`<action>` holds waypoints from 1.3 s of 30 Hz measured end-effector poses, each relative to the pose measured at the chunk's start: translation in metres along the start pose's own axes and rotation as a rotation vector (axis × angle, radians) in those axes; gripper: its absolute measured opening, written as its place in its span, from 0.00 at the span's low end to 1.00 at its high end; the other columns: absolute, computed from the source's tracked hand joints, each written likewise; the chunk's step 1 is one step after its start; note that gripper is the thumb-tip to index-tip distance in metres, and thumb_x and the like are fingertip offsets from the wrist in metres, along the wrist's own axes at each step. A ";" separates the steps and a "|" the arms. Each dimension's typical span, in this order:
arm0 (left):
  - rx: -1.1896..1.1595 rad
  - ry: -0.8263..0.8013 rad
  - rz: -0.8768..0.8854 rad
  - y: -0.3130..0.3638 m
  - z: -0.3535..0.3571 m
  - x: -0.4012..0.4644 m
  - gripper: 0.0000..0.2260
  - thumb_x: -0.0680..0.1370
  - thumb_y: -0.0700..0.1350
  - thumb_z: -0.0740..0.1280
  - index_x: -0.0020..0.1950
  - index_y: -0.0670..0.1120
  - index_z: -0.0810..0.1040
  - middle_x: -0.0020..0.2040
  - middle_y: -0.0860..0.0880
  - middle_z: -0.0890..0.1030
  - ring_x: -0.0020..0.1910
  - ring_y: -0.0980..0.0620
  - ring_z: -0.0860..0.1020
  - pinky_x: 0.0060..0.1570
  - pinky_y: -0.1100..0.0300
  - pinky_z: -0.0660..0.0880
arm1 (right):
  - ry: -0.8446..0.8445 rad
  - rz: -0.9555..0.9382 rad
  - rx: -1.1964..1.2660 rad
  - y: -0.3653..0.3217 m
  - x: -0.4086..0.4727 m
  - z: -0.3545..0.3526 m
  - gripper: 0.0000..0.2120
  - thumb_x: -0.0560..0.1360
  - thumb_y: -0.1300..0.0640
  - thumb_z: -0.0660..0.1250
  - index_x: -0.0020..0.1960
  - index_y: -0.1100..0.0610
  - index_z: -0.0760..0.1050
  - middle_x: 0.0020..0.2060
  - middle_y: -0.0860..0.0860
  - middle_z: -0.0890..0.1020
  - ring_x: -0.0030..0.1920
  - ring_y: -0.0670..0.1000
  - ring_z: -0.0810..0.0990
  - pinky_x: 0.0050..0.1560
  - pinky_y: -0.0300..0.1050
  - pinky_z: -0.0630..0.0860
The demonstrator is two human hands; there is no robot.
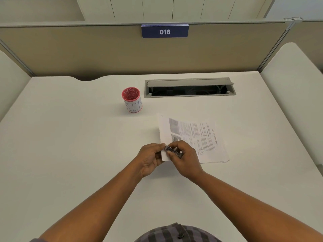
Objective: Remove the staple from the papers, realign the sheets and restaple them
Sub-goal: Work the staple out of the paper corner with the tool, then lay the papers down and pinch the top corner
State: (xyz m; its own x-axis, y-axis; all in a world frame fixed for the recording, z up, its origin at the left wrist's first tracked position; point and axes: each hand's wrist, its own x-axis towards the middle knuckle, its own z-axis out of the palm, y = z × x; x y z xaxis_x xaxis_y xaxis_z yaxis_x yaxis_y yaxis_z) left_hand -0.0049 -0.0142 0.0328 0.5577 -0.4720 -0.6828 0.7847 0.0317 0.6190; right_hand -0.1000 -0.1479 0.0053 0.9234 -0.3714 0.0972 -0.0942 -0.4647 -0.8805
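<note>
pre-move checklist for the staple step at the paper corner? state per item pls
1. Left hand grips the near corner of the papers: ok.
2. Right hand holds the small metal tool, fingers curled round it: ok.
3. Tool tip sits at the gripped corner: ok. Whether it has caught the staple: cannot tell, the staple is too small to see.
4. Sheets aligned: not ok, the edges fan out at the near right corner of the stack.
5. Red cup marked BIN stands upright on the desk, apart from the papers, open for the pulled staple: ok.
6. Staple already out: cannot tell.
</note>
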 end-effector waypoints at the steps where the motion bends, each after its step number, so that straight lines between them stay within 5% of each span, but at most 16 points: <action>1: 0.006 -0.011 0.002 0.000 0.000 0.000 0.09 0.80 0.35 0.67 0.58 0.31 0.79 0.48 0.37 0.85 0.44 0.44 0.85 0.45 0.53 0.85 | 0.004 0.018 0.009 0.000 0.000 0.000 0.07 0.75 0.59 0.73 0.52 0.52 0.81 0.46 0.43 0.82 0.43 0.44 0.78 0.44 0.34 0.74; 10: 0.054 0.029 -0.003 -0.006 -0.008 0.007 0.05 0.81 0.34 0.66 0.54 0.38 0.80 0.47 0.40 0.85 0.44 0.45 0.84 0.43 0.53 0.84 | 0.003 0.218 0.186 0.001 0.002 0.003 0.05 0.76 0.57 0.72 0.51 0.50 0.82 0.48 0.43 0.84 0.44 0.43 0.79 0.45 0.37 0.76; 16: 0.086 0.118 -0.004 -0.012 -0.013 0.013 0.04 0.80 0.34 0.68 0.54 0.40 0.80 0.48 0.41 0.86 0.46 0.44 0.84 0.53 0.46 0.81 | 0.055 0.359 0.348 0.000 0.003 0.001 0.03 0.76 0.57 0.73 0.50 0.52 0.83 0.49 0.44 0.85 0.40 0.40 0.79 0.43 0.35 0.77; 21: 0.137 0.166 0.019 -0.015 -0.016 0.016 0.07 0.78 0.32 0.70 0.54 0.39 0.80 0.48 0.42 0.86 0.43 0.46 0.85 0.41 0.52 0.84 | 0.064 0.438 0.354 0.009 0.002 -0.002 0.02 0.76 0.54 0.73 0.49 0.49 0.83 0.47 0.43 0.85 0.42 0.43 0.80 0.44 0.38 0.77; 26: 0.275 0.249 0.080 -0.020 -0.025 0.023 0.05 0.77 0.32 0.71 0.49 0.42 0.82 0.47 0.42 0.86 0.44 0.44 0.84 0.54 0.44 0.82 | 0.135 0.478 0.244 0.021 0.005 -0.010 0.03 0.74 0.53 0.72 0.48 0.48 0.81 0.43 0.44 0.85 0.42 0.46 0.81 0.41 0.40 0.76; 29: 0.421 0.325 0.138 -0.022 -0.030 0.026 0.06 0.76 0.36 0.71 0.49 0.45 0.82 0.50 0.44 0.86 0.44 0.46 0.81 0.43 0.53 0.78 | 0.188 0.483 0.169 0.027 0.009 -0.020 0.05 0.75 0.57 0.70 0.49 0.48 0.81 0.43 0.44 0.84 0.42 0.46 0.80 0.40 0.40 0.74; 33: 0.633 0.386 0.223 -0.024 -0.037 0.028 0.11 0.76 0.38 0.70 0.57 0.48 0.78 0.52 0.48 0.83 0.46 0.50 0.80 0.40 0.59 0.74 | 0.241 0.476 0.027 0.039 0.019 -0.034 0.10 0.76 0.62 0.65 0.48 0.49 0.80 0.40 0.47 0.83 0.40 0.49 0.80 0.39 0.44 0.75; 39: 1.031 0.367 0.356 -0.008 -0.050 0.032 0.12 0.78 0.36 0.66 0.57 0.50 0.80 0.41 0.49 0.81 0.41 0.52 0.79 0.39 0.62 0.73 | 0.258 0.516 -0.273 0.072 0.037 -0.054 0.20 0.72 0.62 0.59 0.61 0.51 0.79 0.58 0.52 0.82 0.57 0.56 0.78 0.59 0.56 0.77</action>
State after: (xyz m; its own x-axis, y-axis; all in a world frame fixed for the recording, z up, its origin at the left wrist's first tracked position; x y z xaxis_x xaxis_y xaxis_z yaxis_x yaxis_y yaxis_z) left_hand 0.0201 0.0145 -0.0131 0.8815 -0.2905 -0.3723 0.0666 -0.7040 0.7070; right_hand -0.0932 -0.2384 -0.0289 0.6174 -0.7681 -0.1695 -0.6261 -0.3495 -0.6970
